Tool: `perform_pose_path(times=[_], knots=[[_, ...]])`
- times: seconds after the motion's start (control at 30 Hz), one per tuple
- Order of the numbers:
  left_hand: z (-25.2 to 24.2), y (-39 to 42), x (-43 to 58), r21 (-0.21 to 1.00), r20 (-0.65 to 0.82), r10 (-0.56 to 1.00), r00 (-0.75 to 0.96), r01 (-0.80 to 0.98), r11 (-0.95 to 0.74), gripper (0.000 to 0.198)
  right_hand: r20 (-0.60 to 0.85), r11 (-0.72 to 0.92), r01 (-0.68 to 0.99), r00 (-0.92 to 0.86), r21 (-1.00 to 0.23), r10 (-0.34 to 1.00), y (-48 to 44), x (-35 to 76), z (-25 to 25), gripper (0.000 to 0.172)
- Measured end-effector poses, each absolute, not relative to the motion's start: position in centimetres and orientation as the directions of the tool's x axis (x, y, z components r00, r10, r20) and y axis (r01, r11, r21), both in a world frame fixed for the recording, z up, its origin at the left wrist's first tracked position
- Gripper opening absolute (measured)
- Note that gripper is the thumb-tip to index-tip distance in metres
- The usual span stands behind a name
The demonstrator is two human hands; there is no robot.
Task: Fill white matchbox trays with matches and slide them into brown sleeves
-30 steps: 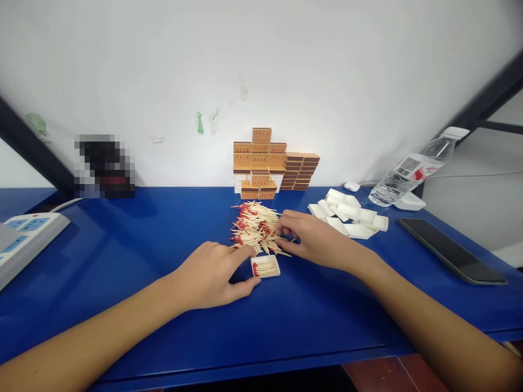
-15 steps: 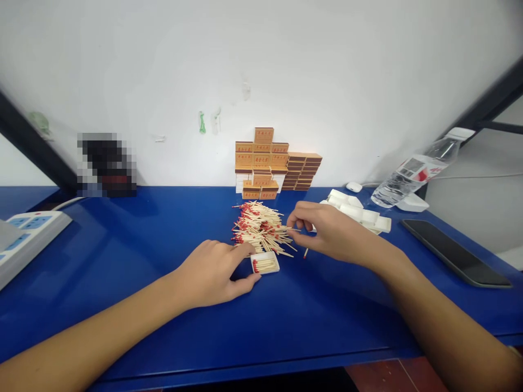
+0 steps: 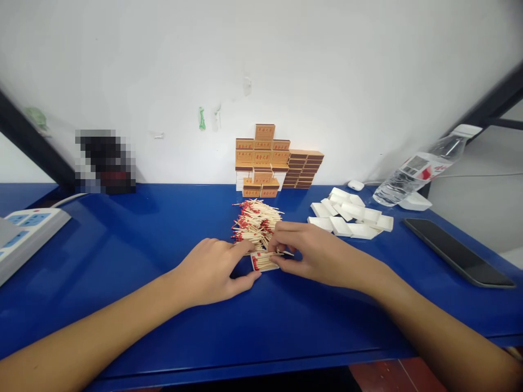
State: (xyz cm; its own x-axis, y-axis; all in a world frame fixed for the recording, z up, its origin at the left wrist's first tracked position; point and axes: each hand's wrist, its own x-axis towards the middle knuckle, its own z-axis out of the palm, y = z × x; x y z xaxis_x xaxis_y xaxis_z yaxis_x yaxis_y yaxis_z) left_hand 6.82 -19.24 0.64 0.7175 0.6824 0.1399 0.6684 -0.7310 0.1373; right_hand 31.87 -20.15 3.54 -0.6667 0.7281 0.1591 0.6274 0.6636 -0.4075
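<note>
A small white matchbox tray [image 3: 263,263] with red-tipped matches in it lies on the blue table [image 3: 163,234]. My left hand [image 3: 212,271] grips the tray's left end between thumb and forefinger. My right hand [image 3: 308,253] is at the tray's right end, its fingers pinched on a few matches laid over the tray. Just behind the tray lies a loose pile of matches [image 3: 255,223].
Stacked orange matchboxes [image 3: 263,160] and brown sleeves [image 3: 304,170] stand against the wall. Several empty white trays [image 3: 351,219] lie to the right, then a tilted water bottle [image 3: 420,170] and a black phone [image 3: 457,251]. A power strip [image 3: 24,231] sits far left.
My right hand lifted from the match pile, swung right, then came back down to the tray with matches pinched in its fingers. My left hand stayed on the tray.
</note>
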Motion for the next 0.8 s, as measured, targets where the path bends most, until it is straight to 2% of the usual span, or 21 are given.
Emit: perform_pose_path(times=[0.2,0.8], knots=[[0.63,-19.24,6.86,0.142,0.141,0.684,0.716,0.669,-0.729,0.037,0.149,0.666,0.638,-0.67,-0.387,0.728,-20.05,32.18,3.23,0.008],[0.72,-19.2,6.74,0.138,0.158,0.667,0.728,0.652,-0.745,0.037,0.148,0.636,0.63,-0.649,-0.445,0.746,-19.96,32.2,3.52,0.008]])
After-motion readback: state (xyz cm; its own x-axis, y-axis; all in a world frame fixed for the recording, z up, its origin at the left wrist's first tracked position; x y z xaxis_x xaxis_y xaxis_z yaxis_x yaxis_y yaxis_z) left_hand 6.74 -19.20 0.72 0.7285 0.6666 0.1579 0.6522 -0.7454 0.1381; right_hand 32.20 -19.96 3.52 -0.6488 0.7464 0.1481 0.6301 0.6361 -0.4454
